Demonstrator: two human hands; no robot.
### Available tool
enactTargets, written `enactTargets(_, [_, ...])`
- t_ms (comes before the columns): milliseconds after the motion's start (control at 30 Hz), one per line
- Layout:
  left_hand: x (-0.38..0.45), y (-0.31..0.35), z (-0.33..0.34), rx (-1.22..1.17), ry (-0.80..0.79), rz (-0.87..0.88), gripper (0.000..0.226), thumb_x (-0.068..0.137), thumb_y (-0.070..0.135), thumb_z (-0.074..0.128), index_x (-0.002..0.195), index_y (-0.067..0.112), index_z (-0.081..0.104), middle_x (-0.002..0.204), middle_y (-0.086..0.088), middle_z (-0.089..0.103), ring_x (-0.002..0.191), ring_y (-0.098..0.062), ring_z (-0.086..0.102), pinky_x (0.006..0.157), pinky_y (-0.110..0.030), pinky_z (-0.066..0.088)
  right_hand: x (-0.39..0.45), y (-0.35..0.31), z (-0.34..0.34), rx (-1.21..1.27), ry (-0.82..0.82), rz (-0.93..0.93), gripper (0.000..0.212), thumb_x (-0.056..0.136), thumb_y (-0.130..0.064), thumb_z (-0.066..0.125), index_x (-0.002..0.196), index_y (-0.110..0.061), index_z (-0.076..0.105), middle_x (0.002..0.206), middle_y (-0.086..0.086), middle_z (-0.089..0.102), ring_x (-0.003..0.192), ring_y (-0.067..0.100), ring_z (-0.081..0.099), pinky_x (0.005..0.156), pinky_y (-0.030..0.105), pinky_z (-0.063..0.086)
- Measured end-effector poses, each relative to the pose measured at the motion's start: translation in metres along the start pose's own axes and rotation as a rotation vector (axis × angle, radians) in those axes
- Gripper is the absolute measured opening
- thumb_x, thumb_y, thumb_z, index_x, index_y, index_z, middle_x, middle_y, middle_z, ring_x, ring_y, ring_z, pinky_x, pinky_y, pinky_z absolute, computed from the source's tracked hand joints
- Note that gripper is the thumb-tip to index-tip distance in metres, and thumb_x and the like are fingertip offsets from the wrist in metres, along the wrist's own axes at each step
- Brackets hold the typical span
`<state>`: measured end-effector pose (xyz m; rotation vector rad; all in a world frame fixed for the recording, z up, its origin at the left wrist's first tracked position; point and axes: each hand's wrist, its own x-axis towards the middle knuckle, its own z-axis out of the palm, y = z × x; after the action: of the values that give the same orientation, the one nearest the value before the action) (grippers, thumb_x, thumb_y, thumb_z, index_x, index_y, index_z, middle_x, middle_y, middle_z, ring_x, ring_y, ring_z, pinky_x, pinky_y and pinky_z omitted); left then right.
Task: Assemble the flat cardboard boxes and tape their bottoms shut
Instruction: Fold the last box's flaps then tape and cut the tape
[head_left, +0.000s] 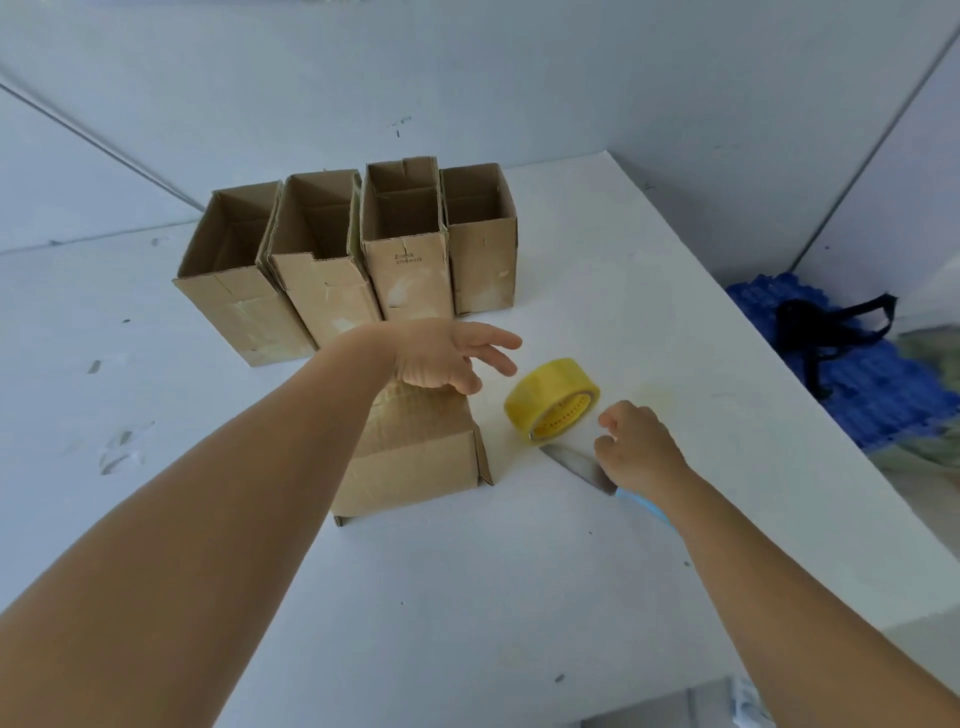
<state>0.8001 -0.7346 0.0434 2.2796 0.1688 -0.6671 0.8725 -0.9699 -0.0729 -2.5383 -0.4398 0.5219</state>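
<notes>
From my head view: my left hand (447, 358) rests its heel on the upturned box (415, 452), fingers (493, 340) spread loose and pointing toward the yellow tape roll (551, 397), just beyond their tips. My right hand (636, 449) is nearer still, fingers curled, empty, hovering over the knife (576, 465) on the counter (467, 597), with the roll just ahead-left. The roll stands on edge, so I judge the right takes it.
</notes>
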Motion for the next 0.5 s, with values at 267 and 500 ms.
enactTargets(267, [0.001,-0.001,0.002,0.011,0.011,0.027,0.071,0.085,-0.003,0.053,0.142,0.035,0.034,0.126,0.021,0.057,0.078,0.002,0.051,0.091,-0.021,0.035,-0.026,0.018,0.013,-0.248,-0.026,0.009,0.005,0.085,-0.017,0.051,0.089,-0.019,0.053,0.097,0.005,0.055,0.089,0.024,0.052,0.060,0.026,0.033])
enactTargets(500, [-0.001,0.001,0.005,0.019,0.007,0.038,0.071,0.086,-0.004,0.052,0.144,0.031,0.031,0.130,0.018,0.056,0.076,0.013,0.054,0.092,-0.020,0.033,-0.053,0.003,-0.014,0.048,-0.026,-0.199,0.009,0.085,-0.016,0.055,0.078,-0.022,0.054,0.082,-0.001,0.059,0.073,0.022,0.058,0.057,0.026,0.038])
